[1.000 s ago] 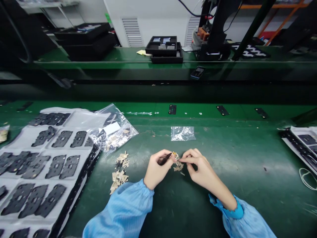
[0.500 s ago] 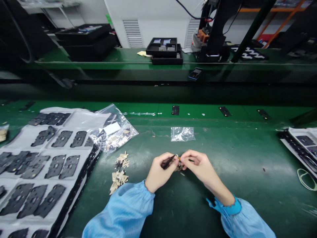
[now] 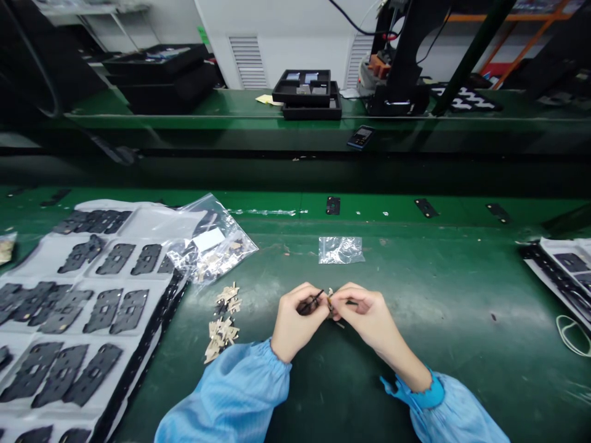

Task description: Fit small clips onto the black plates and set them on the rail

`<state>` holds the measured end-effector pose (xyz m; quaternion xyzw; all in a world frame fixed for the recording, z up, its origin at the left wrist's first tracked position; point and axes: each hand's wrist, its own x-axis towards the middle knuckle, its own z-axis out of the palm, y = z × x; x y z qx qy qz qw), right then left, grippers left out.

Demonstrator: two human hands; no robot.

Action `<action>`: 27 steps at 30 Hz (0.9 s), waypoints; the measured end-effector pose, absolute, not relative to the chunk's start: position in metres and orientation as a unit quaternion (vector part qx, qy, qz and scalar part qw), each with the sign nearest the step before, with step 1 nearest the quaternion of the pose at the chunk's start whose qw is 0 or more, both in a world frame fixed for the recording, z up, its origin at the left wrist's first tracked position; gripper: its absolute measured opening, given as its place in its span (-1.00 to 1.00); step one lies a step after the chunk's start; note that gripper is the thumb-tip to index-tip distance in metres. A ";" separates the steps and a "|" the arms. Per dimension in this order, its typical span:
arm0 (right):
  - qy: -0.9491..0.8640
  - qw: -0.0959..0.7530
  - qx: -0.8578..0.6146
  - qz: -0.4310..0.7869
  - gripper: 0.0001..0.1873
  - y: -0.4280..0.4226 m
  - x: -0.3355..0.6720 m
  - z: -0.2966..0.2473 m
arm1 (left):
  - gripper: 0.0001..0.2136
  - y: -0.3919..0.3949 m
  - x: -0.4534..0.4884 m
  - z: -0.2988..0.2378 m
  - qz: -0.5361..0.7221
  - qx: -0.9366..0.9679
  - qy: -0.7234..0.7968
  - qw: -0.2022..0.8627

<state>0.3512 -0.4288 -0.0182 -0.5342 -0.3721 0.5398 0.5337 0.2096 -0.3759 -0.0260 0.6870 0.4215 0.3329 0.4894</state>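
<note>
left hand (image 3: 293, 323) | fingers (image 3: 305, 306) clenched on thin black strip (image 3: 314, 300) | right hand (image 3: 364, 323) | fingers (image 3: 344, 296) pinching tiny tan piece (image 3: 330, 300)

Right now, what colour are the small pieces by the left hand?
Pale tan; the small flat pieces show best in the head view.

Left hand (image 3: 293, 321) and right hand (image 3: 364, 319) pinch together, fingertips nearly touching.
</note>
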 end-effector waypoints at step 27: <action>-0.403 0.565 -0.589 0.412 -0.84 -0.434 0.341 -0.018 | -0.88 -0.390 0.210 -0.019 0.388 0.727 0.378 0.421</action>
